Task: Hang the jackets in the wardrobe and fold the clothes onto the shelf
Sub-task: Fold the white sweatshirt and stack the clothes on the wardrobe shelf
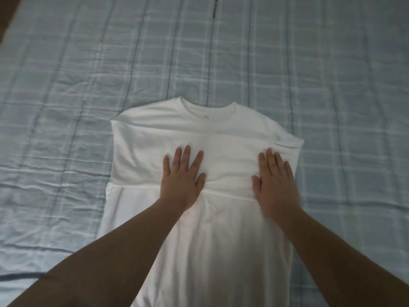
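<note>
A white T-shirt (205,129) lies flat on the bed, collar pointing away from me, with both sleeves folded inward across the chest. My left hand (182,176) presses flat on the folded left sleeve, fingers straight and spread. My right hand (274,180) presses flat on the folded right sleeve, fingers straight and close together. The shirt's lower part runs toward me between my forearms and out of the frame's bottom edge.
A pale blue plaid bedsheet (343,74) covers the bed all around the shirt, with light wrinkles. A dark brown surface (6,16) shows at the top left corner past the bed's edge.
</note>
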`<state>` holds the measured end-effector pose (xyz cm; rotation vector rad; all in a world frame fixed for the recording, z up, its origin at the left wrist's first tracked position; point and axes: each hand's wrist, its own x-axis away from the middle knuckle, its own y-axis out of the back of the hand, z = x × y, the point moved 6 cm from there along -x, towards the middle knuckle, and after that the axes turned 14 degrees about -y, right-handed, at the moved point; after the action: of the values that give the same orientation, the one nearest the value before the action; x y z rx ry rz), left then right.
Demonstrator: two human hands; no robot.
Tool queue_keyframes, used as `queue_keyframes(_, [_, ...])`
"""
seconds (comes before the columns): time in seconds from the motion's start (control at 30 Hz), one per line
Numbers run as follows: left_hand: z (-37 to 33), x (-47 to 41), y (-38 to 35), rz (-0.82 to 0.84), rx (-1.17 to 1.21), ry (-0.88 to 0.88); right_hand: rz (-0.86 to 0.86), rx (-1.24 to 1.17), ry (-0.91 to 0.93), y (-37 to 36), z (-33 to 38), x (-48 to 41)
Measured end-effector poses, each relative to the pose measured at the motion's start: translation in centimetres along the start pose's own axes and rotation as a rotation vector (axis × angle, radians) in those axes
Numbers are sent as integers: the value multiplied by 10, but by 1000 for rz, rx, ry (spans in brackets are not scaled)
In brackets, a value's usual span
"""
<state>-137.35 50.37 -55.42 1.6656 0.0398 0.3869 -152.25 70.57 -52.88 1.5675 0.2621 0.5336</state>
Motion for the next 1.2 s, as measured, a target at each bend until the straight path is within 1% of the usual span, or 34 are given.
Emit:
queue_keyframes(0.1, [0,1,-1,10,-1,-1,8,16,-17,-9,-1,-2])
queue_keyframes(0.2, [1,11,4,27,16,4,13,-12,-36,-2,-1,6])
queue_keyframes(0.33, [5,58,14,13,68,11,1,-102,-43,15,1,64])
queue_keyframes(0.43, [9,126,16,-45,128,-26,45,-128,-4,12,9,145])
queue_keyframes(0.5, [15,183,10,-57,166,-22,87,-140,-40,5,10,204])
queue_keyframes(0.6, [32,272,-2,-40,210,51,152,-168,-136,-9,8,286])
queue_keyframes(0.7, [45,346,-21,31,263,107,251,-78,-161,-31,7,341])
queue_keyframes(0.73, [48,365,-27,47,313,139,253,-107,-196,-35,5,351])
queue_keyframes(0.8, [52,392,-37,23,514,265,198,-303,-363,-36,-5,362])
queue_keyframes(0.83, [53,400,-39,-19,622,340,147,-455,-493,-36,-13,366])
queue_keyframes(0.9, [56,407,-40,-115,763,463,61,-754,-800,-37,-31,372])
queue_keyframes(0.93, [58,407,-40,-141,827,541,56,-852,-936,-41,-38,372])
queue_keyframes(0.97, [61,406,-42,-144,892,641,82,-888,-1036,-43,-43,370])
queue_keyframes(1.03, [65,403,-50,-55,987,829,207,-830,-1127,-50,-49,361])
queue_keyframes(1.1, [62,399,-59,52,1058,895,350,-818,-1145,-58,-56,353])
queue_keyframes(1.13, [61,397,-62,58,1112,904,444,-827,-1150,-62,-58,351])
queue_keyframes(1.2, [59,395,-59,1,1259,917,622,-842,-1137,-63,-60,350])
